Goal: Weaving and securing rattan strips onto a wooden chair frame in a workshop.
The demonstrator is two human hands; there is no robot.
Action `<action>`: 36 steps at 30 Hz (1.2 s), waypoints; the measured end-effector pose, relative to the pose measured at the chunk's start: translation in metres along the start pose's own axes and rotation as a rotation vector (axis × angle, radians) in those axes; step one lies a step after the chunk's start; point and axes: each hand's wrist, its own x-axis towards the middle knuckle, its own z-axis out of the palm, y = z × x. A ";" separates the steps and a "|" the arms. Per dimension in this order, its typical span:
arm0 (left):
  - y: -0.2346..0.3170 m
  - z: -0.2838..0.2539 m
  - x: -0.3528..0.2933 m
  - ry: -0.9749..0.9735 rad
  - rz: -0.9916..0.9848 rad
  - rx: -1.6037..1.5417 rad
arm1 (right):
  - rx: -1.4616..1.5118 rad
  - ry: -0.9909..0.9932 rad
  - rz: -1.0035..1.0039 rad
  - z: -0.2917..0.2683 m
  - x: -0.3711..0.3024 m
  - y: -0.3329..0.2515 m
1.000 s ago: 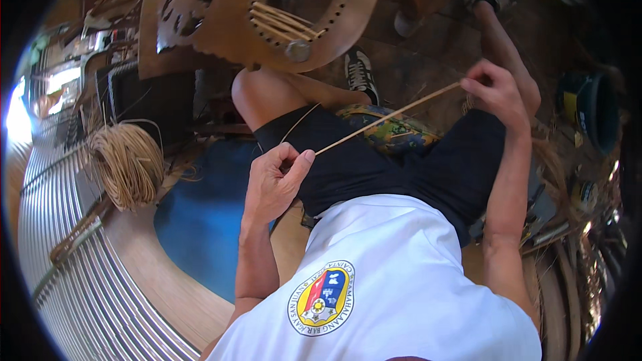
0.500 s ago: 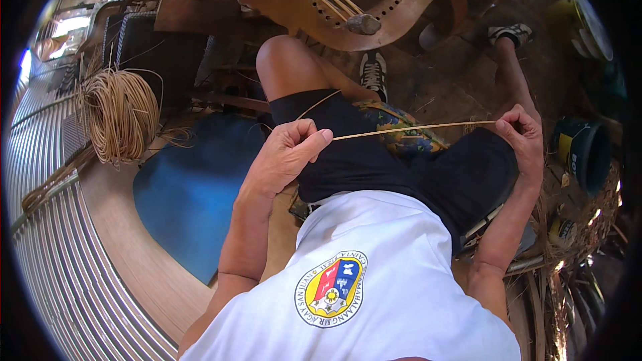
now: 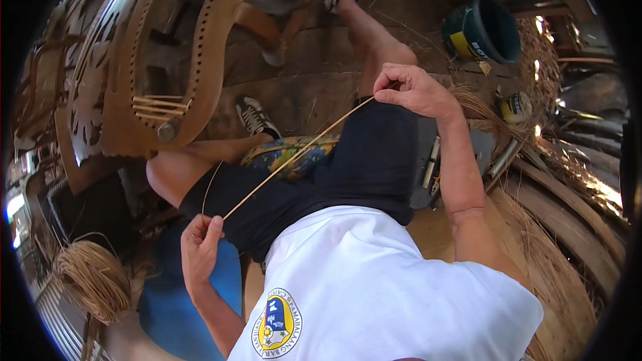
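A thin tan rattan strand point(image 3: 297, 154) stretches straight and slanting across my lap, higher at the right. My left hand point(image 3: 201, 247) pinches its lower end between thumb and fingers, beside my left thigh; a short loose tail of the strand curves up past that hand. My right hand point(image 3: 418, 90) pinches the other end above my right knee. To the left front stands a wooden chair frame point(image 3: 212, 60) with a row of small holes along its curved edge. Several strands point(image 3: 159, 108) span the lower part of its opening, next to a rounded greyish lump point(image 3: 167, 131).
A coil of rattan point(image 3: 92, 281) lies at the left by a blue panel point(image 3: 170, 287). At the far right stand a dark green bucket point(image 3: 495, 33) and a small can point(image 3: 516, 107). Loose fibres point(image 3: 471, 103) and pen-like tools point(image 3: 432, 164) lie right of my lap.
My view has swung to the right. My hands have moved farther apart, drawing out a longer length of strand, which now slants up to the right instead of lying nearly level.
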 end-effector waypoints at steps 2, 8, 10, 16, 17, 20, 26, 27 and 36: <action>0.013 0.010 0.007 0.029 0.035 0.062 | -0.023 0.040 0.024 -0.009 -0.005 -0.005; 0.144 0.103 0.049 -0.094 0.825 0.191 | -0.265 0.014 -0.143 0.016 -0.004 -0.060; 0.151 0.156 0.065 -0.174 0.934 0.124 | -0.332 0.033 -0.233 0.026 -0.013 -0.064; 0.108 0.153 0.074 -0.423 0.505 0.035 | -0.199 0.275 -0.102 0.047 -0.015 -0.054; 0.106 0.152 0.071 -0.410 0.518 0.041 | -0.185 0.343 -0.073 0.052 -0.016 -0.050; 0.106 0.161 0.069 -0.319 0.444 -0.058 | 0.595 0.751 -0.215 0.083 -0.005 -0.024; 0.106 0.175 0.079 -0.325 0.490 -0.102 | 0.677 0.432 -0.016 0.133 -0.010 -0.001; 0.102 0.172 0.079 -0.335 0.487 -0.060 | 0.650 0.443 -0.047 0.140 -0.007 0.001; 0.099 0.169 0.071 -0.261 0.425 0.054 | 0.515 0.540 -0.040 0.111 -0.003 0.005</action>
